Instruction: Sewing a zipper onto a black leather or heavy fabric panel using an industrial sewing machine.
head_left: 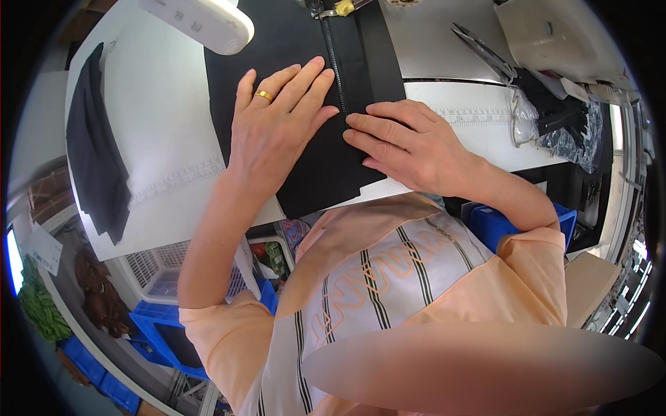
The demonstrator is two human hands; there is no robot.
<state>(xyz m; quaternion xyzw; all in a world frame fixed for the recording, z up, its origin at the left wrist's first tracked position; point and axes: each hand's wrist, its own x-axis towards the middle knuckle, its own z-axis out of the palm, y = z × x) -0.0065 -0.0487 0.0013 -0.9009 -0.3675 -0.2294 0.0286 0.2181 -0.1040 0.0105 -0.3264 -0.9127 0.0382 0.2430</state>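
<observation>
Head view: zipper (334,59) on black cloth (312,166), running up to the sewing machine foot (318,12). Looks partway: near stretch apparently left, finished stitching can't be told. Left hand (277,125) flat on cloth, fingers apart; right hand (427,149) fingertips at zipper, pinching or not can't tell. White tabletop (166,125), dark fabric pieces (94,152) left. White basket (159,263), blue crate (154,322) below.

Left hand (281,121) and right hand (416,145) on fabric panel (298,180), zipper (335,62) between them, running ahead toward sewing-machine foot (316,9). Fabric pieces (96,152) on table (166,118), well left of left hand; plastic bag (524,121) right of right hand; basket (149,267) behind left hand, below tabletop.
</observation>
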